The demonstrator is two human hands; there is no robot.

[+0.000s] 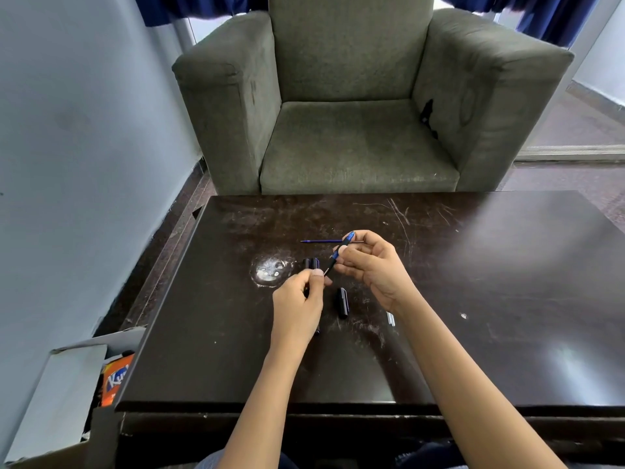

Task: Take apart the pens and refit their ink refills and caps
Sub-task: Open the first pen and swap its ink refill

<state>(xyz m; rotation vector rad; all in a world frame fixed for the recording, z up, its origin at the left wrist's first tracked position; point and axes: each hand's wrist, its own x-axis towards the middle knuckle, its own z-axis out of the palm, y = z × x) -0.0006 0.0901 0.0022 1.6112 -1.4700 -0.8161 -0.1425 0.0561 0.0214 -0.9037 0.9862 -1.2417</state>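
pen [339, 253] up off the dark table [490, 299], tilted: right hand [372, 265] grips its blue barrel, left hand [297, 299] pinches the lower end. loose refill [321, 241] lies just beyond, two dark caps [311, 264] beside the left fingers, another cap [342, 302] between the wrists.

Armchair [355, 137]: being kept far, behind the table [490, 282].
Orange packet [115, 380]: being held in a box [64, 384], near left.
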